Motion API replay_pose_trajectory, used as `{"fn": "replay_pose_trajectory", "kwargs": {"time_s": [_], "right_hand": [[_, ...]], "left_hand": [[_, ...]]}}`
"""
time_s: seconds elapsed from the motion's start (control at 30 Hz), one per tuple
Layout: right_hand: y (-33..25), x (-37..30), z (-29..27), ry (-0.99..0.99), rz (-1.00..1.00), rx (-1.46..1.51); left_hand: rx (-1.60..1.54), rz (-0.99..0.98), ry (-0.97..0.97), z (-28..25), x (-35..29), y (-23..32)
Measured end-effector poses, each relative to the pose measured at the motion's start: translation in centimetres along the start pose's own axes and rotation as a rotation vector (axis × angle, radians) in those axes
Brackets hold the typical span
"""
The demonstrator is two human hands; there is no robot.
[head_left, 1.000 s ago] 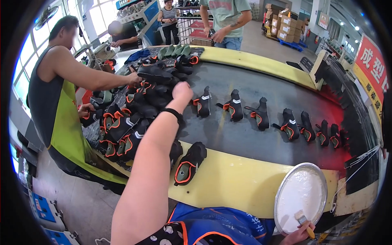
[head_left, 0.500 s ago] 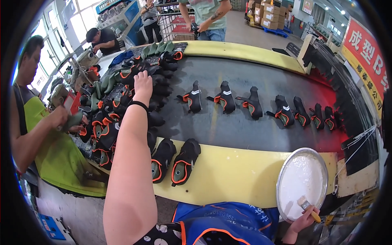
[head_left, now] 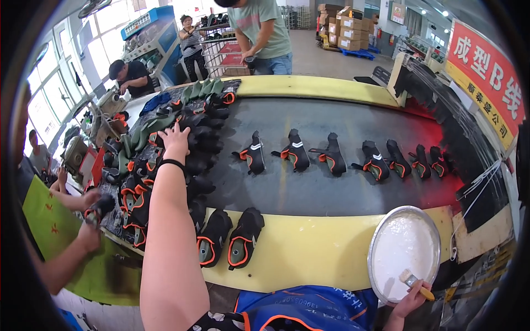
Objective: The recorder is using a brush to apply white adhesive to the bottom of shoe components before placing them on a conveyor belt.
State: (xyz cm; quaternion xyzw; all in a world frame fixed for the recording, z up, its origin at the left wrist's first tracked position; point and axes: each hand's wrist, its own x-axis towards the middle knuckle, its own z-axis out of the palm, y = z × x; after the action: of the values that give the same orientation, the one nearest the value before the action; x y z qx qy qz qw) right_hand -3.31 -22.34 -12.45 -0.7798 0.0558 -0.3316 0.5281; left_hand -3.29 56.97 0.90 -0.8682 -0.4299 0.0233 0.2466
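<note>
In the head view, I see the bare left arm stretching forward from the lower edge, a dark band on its wrist, with the left hand [head_left: 175, 139] over a crowded heap of black shoes [head_left: 201, 132] at the left end of the worktop. Its fingers are spread; I cannot tell whether they touch a shoe. The right hand [head_left: 409, 302], at lower right, is curled around the wooden handle of a flat brush [head_left: 410, 280]. The bristles point into a round metal basin [head_left: 406, 209] of white paste [head_left: 400, 245]; I cannot tell if they touch it. The basin overlaps the near yellow board [head_left: 309, 243]. On that board's left part, two black shoes with orange-trimmed openings [head_left: 251, 223] lie side by side, just right of the forearm. Beyond it, a dark belt [head_left: 265, 193] carries at least seven similar shoes in a row running right, toward a red glow by a black fringed opening. At far left, a co-worker in a yellow-green apron [head_left: 83, 248] holds a blurred dark item [head_left: 100, 205]. Across the belt stands a person in a pale green shirt [head_left: 273, 38].
</note>
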Motion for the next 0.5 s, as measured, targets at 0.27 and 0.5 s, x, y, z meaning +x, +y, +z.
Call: {"fn": "replay_pose_trajectory", "kwargs": {"time_s": [0.27,0.5], "right_hand": [[0.3,0.8,0.2,-0.026,0.072,0.038],[-0.1,0.7,0.9,-0.005,0.048,0.087]], "left_hand": [[-0.272,-0.291,0.365,1.6,-1.7,-1.8],[-0.954,-0.841,0.712,2.6,-0.7,-8.2]]}}
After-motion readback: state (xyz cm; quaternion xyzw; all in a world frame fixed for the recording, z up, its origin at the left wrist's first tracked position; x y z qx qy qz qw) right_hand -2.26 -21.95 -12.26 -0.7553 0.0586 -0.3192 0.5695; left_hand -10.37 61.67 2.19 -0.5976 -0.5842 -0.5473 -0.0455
